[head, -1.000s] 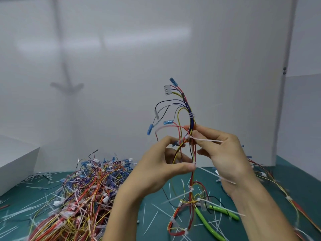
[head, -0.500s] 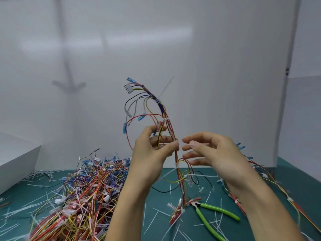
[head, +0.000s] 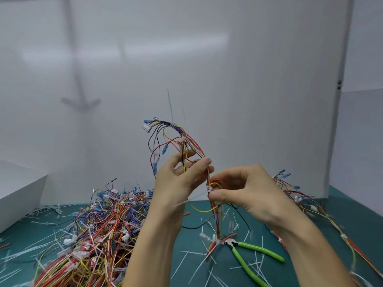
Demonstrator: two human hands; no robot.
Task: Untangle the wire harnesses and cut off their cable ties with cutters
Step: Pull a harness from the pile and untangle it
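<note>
I hold one wire harness (head: 182,139) upright above the green mat; it has red, yellow, black and purple wires, blue terminals and a white connector at its top. My left hand (head: 178,179) pinches its stem between thumb and fingers. Just below and to the right, my right hand (head: 244,193) pinches the same stem at a white cable tie (head: 209,188). The harness's lower end hangs to the mat beside the green-handled cutters (head: 255,255), which lie untouched. Another white tie (head: 173,125) wraps the bundle near the top, its long tail sticking up.
A big tangled pile of harnesses (head: 93,230) covers the mat at the left. More harnesses (head: 300,201) lie at the right behind my right arm. Cut tie tails (head: 186,264) litter the green mat (head: 323,245). A white box (head: 18,189) stands far left; white walls close the back.
The harness has tipped further left and sunk a little. My right hand, open half a second ago, has closed on the stem at the cable tie below my left hand.
</note>
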